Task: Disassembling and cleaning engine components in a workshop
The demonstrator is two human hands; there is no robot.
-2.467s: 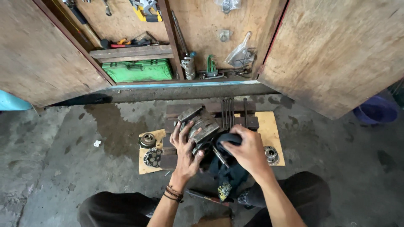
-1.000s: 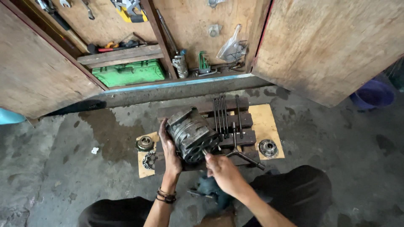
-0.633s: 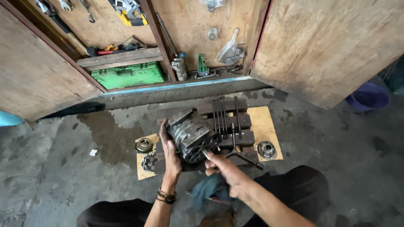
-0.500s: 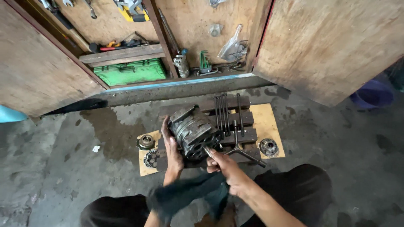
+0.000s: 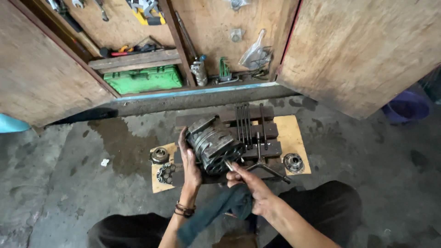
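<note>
The grey, ribbed metal cylinder housing [image 5: 214, 144] lies tilted on dark wooden blocks [image 5: 271, 149] laid over a tan cardboard sheet [image 5: 288, 133]. Your left hand [image 5: 189, 158] cups its near-left side, fingers curled against the casing. Your right hand [image 5: 250, 186] is clenched around a short silver rod [image 5: 229, 165] whose tip meets the housing's lower face, with a dark blue-grey rag [image 5: 220, 211] draped below that hand. Just right of the housing lie long black bolts [image 5: 244, 124] and a black T-shaped wrench [image 5: 262, 158]. A round bearing piece [image 5: 293, 162] sits on the cardboard's right corner; a metal ring [image 5: 160, 155] and a perforated disc [image 5: 166, 173] lie to the left. Around you is stained concrete floor [image 5: 69, 183]; ahead, an open plywood cabinet [image 5: 363, 50] holds a green toolbox [image 5: 142, 79].
</note>
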